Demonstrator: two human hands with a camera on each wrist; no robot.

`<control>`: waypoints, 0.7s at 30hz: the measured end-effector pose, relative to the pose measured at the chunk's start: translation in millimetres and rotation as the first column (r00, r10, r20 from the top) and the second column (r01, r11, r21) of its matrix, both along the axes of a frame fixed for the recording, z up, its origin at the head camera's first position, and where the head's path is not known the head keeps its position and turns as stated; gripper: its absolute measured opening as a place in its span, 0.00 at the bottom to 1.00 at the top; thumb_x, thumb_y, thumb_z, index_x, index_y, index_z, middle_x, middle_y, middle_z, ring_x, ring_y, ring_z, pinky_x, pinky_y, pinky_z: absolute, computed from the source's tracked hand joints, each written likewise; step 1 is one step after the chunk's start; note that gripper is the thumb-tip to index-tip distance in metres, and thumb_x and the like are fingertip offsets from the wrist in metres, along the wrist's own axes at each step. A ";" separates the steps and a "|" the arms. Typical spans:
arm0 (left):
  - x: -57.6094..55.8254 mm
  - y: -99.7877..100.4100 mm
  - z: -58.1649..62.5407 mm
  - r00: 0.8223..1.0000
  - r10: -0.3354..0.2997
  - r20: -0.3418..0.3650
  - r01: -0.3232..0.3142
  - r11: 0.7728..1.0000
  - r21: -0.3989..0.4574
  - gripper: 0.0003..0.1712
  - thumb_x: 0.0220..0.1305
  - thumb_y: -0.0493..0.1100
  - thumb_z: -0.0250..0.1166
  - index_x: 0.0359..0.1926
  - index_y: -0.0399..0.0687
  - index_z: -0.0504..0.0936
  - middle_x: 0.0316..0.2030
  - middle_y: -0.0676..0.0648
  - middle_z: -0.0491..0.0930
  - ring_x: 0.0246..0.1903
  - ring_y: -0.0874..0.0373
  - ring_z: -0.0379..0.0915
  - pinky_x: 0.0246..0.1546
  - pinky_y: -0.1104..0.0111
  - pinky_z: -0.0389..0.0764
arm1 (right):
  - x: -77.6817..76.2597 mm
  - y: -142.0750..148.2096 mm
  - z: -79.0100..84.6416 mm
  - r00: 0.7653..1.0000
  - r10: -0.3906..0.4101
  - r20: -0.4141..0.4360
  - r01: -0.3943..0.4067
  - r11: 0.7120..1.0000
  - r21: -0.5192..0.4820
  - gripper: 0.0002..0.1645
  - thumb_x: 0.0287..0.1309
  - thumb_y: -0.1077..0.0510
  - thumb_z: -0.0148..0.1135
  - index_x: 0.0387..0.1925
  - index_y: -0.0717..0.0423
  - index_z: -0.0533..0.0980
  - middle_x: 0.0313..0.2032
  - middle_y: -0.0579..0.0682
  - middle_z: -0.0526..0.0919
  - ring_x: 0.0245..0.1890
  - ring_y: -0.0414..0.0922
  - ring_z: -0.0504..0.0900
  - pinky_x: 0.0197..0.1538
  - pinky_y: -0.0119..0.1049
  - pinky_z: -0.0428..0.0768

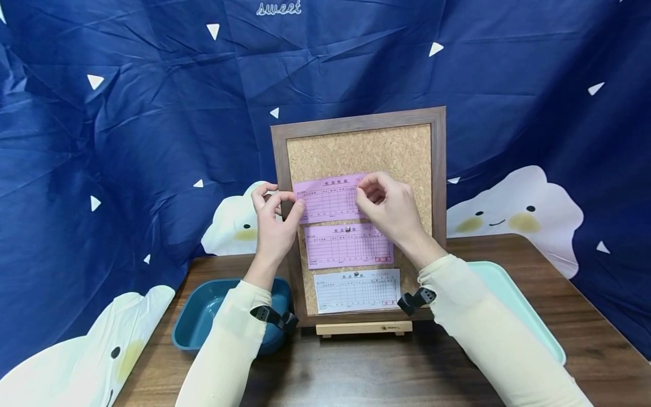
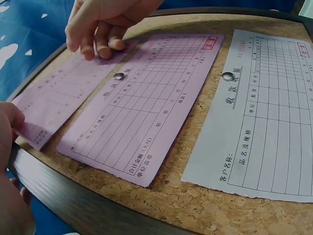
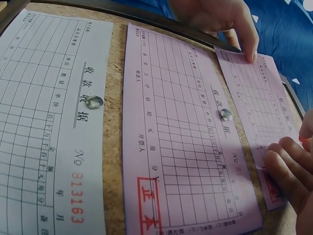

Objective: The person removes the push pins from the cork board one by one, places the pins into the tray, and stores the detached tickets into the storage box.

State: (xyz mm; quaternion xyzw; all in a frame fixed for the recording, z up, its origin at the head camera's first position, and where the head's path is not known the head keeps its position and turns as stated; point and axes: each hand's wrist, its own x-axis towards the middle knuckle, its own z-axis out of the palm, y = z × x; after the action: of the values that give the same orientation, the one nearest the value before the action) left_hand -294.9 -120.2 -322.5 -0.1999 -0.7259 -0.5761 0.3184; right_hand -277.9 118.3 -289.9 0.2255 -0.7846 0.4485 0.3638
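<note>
Hiding part of top slip (image 1: 325,200); right hand (image 1: 391,209)

Matt paper slips (image 1: 348,249), glossy metallic pins (image 3: 225,115), rough cork (image 1: 356,150) — wood-grained frame (image 1: 438,181), creased cloth backdrop (image 1: 157,141)

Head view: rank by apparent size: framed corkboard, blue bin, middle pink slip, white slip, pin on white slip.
1. Framed corkboard
2. Blue bin, partly hidden
3. Middle pink slip and white slip: too alike to rank
4. Pin on white slip
</note>
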 end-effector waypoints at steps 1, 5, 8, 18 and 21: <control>-0.6 -0.3 -0.4 1.000 0.003 -0.004 -0.003 1.000 0.001 0.13 0.69 0.42 0.69 0.42 0.33 0.84 0.66 0.37 0.60 0.57 0.57 0.58 0.49 0.63 0.62 | -0.4 0.4 -0.1 1.000 0.001 -0.006 -0.001 1.000 0.004 0.02 0.65 0.67 0.66 0.38 0.64 0.83 0.31 0.57 0.89 0.29 0.46 0.84 0.35 0.18 0.76; -0.9 -1.5 -1.0 1.000 0.010 -0.003 -0.010 1.000 0.006 0.13 0.69 0.41 0.69 0.42 0.32 0.84 0.63 0.40 0.62 0.59 0.58 0.58 0.46 0.67 0.63 | -0.7 1.4 -0.2 1.000 0.010 -0.020 -0.010 1.000 0.012 0.02 0.65 0.68 0.65 0.37 0.61 0.83 0.31 0.56 0.89 0.29 0.44 0.83 0.34 0.20 0.77; -1.0 -2.5 -1.9 1.000 0.004 0.010 -0.004 1.000 0.009 0.13 0.69 0.41 0.69 0.43 0.32 0.84 0.62 0.42 0.63 0.59 0.60 0.58 0.44 0.70 0.64 | -0.4 2.5 -0.7 1.000 0.009 -0.021 -0.008 1.000 0.014 0.03 0.65 0.68 0.66 0.36 0.59 0.83 0.30 0.55 0.89 0.29 0.42 0.83 0.34 0.20 0.77; -1.3 -6.3 -1.3 1.000 -0.017 0.015 0.017 1.000 0.013 0.13 0.69 0.41 0.70 0.42 0.32 0.84 0.59 0.47 0.62 0.55 0.61 0.60 0.39 0.73 0.66 | -1.6 5.8 -1.5 1.000 0.011 -0.016 -0.010 1.000 0.022 0.03 0.65 0.68 0.66 0.38 0.60 0.84 0.30 0.55 0.89 0.29 0.42 0.83 0.35 0.20 0.77; -1.2 -6.1 -0.8 1.000 -0.012 0.016 0.012 1.000 0.017 0.12 0.69 0.40 0.69 0.42 0.31 0.84 0.59 0.47 0.63 0.54 0.62 0.61 0.39 0.73 0.68 | -0.9 8.5 -1.7 1.000 0.009 -0.021 -0.008 1.000 0.024 0.03 0.64 0.68 0.67 0.38 0.60 0.83 0.30 0.54 0.89 0.29 0.42 0.82 0.34 0.21 0.77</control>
State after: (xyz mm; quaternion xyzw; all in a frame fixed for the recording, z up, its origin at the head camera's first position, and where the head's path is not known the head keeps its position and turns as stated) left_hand -296.0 -126.4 -323.3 -0.1969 -0.7222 -0.5857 0.3108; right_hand -278.8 126.7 -291.6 0.2380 -0.7851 0.4382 0.3675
